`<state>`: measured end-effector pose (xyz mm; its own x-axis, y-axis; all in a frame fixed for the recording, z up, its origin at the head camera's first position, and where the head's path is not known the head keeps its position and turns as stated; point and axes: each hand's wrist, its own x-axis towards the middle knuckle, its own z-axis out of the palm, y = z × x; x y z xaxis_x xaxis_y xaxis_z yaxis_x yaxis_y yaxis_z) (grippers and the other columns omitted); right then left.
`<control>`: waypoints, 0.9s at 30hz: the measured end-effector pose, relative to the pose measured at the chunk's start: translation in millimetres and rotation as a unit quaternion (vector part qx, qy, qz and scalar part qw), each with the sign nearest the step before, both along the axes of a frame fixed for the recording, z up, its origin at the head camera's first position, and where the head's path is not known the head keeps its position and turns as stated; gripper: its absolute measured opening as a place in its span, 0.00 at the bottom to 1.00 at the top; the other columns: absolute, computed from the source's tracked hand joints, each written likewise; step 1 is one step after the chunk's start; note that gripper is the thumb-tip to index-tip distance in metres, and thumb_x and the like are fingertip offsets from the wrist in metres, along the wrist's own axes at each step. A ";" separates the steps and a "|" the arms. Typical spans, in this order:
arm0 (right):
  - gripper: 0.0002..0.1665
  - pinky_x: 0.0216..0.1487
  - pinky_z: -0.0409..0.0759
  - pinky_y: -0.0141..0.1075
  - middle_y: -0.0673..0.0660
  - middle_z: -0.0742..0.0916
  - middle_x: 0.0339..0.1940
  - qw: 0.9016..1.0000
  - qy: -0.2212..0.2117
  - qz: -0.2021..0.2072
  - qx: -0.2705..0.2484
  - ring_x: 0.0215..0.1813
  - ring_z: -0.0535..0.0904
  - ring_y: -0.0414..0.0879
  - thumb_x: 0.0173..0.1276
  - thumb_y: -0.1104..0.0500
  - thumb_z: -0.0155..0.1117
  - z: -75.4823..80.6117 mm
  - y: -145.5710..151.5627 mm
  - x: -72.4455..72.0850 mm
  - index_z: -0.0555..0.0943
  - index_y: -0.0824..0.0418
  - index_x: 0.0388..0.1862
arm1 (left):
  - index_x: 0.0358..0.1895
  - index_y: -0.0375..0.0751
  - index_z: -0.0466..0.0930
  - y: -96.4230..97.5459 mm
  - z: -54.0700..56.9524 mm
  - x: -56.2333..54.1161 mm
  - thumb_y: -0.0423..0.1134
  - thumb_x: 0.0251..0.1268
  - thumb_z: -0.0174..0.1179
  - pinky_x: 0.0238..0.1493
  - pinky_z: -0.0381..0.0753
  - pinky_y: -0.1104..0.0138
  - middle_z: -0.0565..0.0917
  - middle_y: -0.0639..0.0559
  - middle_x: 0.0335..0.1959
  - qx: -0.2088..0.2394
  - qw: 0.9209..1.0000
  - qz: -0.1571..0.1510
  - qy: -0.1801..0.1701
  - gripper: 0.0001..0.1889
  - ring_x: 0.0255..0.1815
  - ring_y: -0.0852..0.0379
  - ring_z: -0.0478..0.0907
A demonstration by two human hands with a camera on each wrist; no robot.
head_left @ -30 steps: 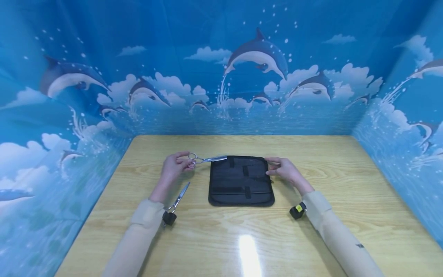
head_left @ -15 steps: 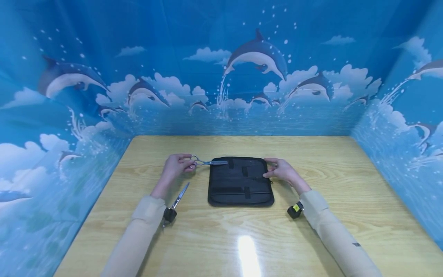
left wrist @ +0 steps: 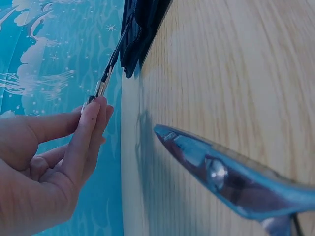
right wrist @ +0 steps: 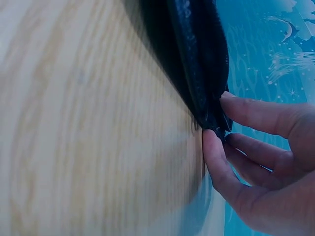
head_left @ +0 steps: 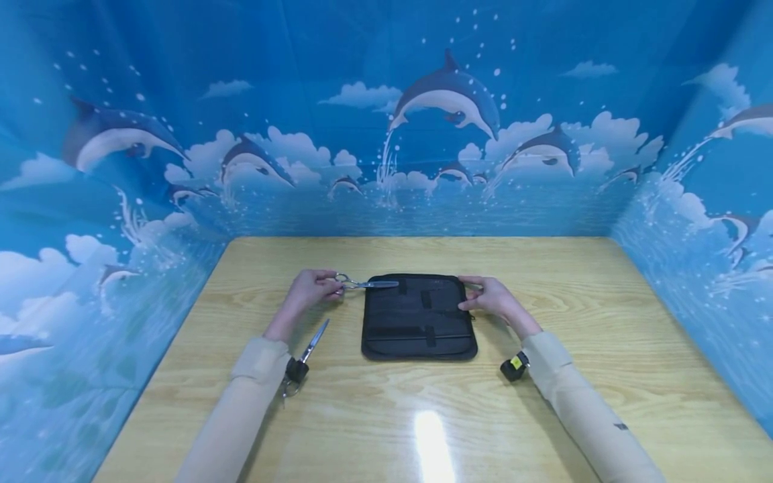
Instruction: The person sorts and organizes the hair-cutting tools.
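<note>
My left hand [head_left: 311,288] pinches a pair of silver scissors [head_left: 370,284] by the finger rings, between thumb and fingertips. Their blades point right and lie over the upper left part of a black tool case [head_left: 417,312], along its inner face near a small strap. In the left wrist view the blades of these scissors [left wrist: 107,73] run up to the case's edge. My right hand [head_left: 492,297] grips the case at its upper right edge; in the right wrist view the thumb and fingers [right wrist: 215,152] pinch that edge from both sides.
A second pair of silver scissors [head_left: 315,341] lies on the wooden table [head_left: 543,416] beside my left wrist, its handles partly behind the black wrist camera [head_left: 297,371]. Another camera [head_left: 514,366] sits at my right wrist. A blue dolphin-print curtain [head_left: 386,121] surrounds the table's back and sides.
The scissors in my left hand have moved slightly right and down, their blades turned narrower to the view and further over the case. My right thumb has shifted slightly left and down on the case's edge.
</note>
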<state>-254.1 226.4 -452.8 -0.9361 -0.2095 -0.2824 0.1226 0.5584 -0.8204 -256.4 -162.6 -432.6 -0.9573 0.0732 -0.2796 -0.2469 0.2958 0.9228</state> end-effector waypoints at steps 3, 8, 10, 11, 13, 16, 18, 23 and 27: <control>0.44 0.34 0.75 0.34 0.60 0.82 0.45 1.000 -0.004 -0.002 -0.002 0.37 0.75 0.44 0.64 0.68 0.72 -0.3 0.0 -0.2 0.65 0.63 0.77 | 0.70 0.23 0.66 2.3 -1.0 -1.1 0.26 0.71 0.58 0.51 0.86 0.62 0.83 0.28 0.54 -0.006 1.000 -0.009 0.005 0.26 0.37 0.57 0.87; 0.44 0.32 0.70 0.34 0.52 0.76 0.29 1.000 -0.007 0.000 -0.008 0.32 0.69 0.43 0.64 0.68 0.72 -0.4 -0.1 0.4 0.65 0.64 0.77 | 0.69 0.23 0.67 5.5 -2.9 -1.2 0.26 0.71 0.58 0.49 0.86 0.63 0.83 0.28 0.53 -0.030 0.999 -0.017 0.012 0.25 0.34 0.62 0.86; 0.44 0.31 0.68 0.35 0.51 0.74 0.27 1.000 -0.006 0.000 -0.009 0.31 0.68 0.44 0.64 0.68 0.72 -0.5 -0.3 1.1 0.65 0.64 0.77 | 0.68 0.23 0.69 6.5 -4.1 -1.0 0.26 0.71 0.58 0.48 0.86 0.64 0.83 0.28 0.53 -0.045 0.999 -0.019 0.015 0.24 0.33 0.62 0.85; 0.44 0.31 0.68 0.34 0.51 0.74 0.27 1.000 -0.004 0.000 -0.009 0.31 0.68 0.44 0.64 0.68 0.72 -0.5 -0.5 1.5 0.65 0.64 0.77 | 0.68 0.23 0.69 7.0 -4.7 -1.0 0.26 0.71 0.58 0.48 0.87 0.65 0.83 0.28 0.53 -0.051 0.998 -0.020 0.017 0.24 0.33 0.63 0.85; 0.44 0.31 0.69 0.34 0.51 0.75 0.28 1.000 -0.001 -0.002 -0.009 0.32 0.69 0.43 0.63 0.68 0.73 -0.7 -1.3 2.3 0.66 0.64 0.77 | 0.67 0.22 0.70 8.1 -5.8 -0.8 0.26 0.71 0.59 0.47 0.87 0.66 0.83 0.28 0.52 -0.062 0.998 -0.020 0.020 0.23 0.33 0.62 0.84; 0.44 0.31 0.71 0.34 0.52 0.76 0.31 1.000 0.001 -0.001 -0.008 0.34 0.70 0.44 0.63 0.68 0.73 -0.1 -3.3 3.9 0.66 0.64 0.77 | 0.65 0.22 0.72 9.9 -7.1 -0.4 0.26 0.70 0.60 0.44 0.87 0.67 0.83 0.29 0.51 -0.073 0.997 -0.020 0.021 0.22 0.34 0.60 0.85; 0.44 0.31 0.70 0.34 0.52 0.76 0.30 1.000 -0.001 0.000 -0.009 0.34 0.69 0.44 0.63 0.68 0.73 0.7 -4.3 5.1 0.66 0.64 0.77 | 0.64 0.22 0.73 11.4 -7.4 0.2 0.26 0.70 0.60 0.43 0.87 0.67 0.84 0.29 0.50 -0.080 0.996 -0.022 0.020 0.22 0.34 0.57 0.86; 0.44 0.31 0.69 0.34 0.52 0.74 0.28 1.000 -0.002 0.001 -0.006 0.32 0.68 0.44 0.64 0.68 0.72 1.4 -5.4 6.1 0.66 0.64 0.77 | 0.61 0.24 0.77 15.6 -8.2 1.6 0.29 0.68 0.64 0.39 0.87 0.67 0.87 0.33 0.46 -0.137 0.989 -0.030 0.043 0.21 0.35 0.52 0.88; 0.44 0.31 0.69 0.34 0.52 0.74 0.29 1.000 0.000 0.002 -0.001 0.32 0.68 0.44 0.64 0.68 0.73 0.9 -5.9 5.7 0.66 0.63 0.77 | 0.56 0.29 0.82 19.8 -8.7 0.9 0.32 0.65 0.68 0.39 0.86 0.68 0.89 0.39 0.42 -0.177 0.982 -0.012 0.059 0.18 0.35 0.53 0.88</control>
